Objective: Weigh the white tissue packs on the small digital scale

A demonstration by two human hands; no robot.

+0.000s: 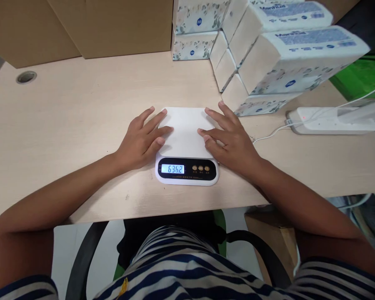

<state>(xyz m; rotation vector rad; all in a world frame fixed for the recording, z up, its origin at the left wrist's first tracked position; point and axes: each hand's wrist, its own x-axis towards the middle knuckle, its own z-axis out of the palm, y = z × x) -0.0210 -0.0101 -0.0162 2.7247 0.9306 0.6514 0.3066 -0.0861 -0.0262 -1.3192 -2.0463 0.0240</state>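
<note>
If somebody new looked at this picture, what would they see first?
Probably the white scale in the middle of the picture, with its glowing display at the near end. The left hand and right hand are spread at its two sides, some fingers over its top. Behind, toward the right, tissue packs are stacked up.

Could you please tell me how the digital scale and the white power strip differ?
The scale is broad and squarish with a black panel; the power strip is long and narrow.
The scale shows lit digits, while the power strip shows only a small red light.
The left hand and right hand reach over the scale; neither is at the power strip.
Both are largely white and lie on the table.
</note>
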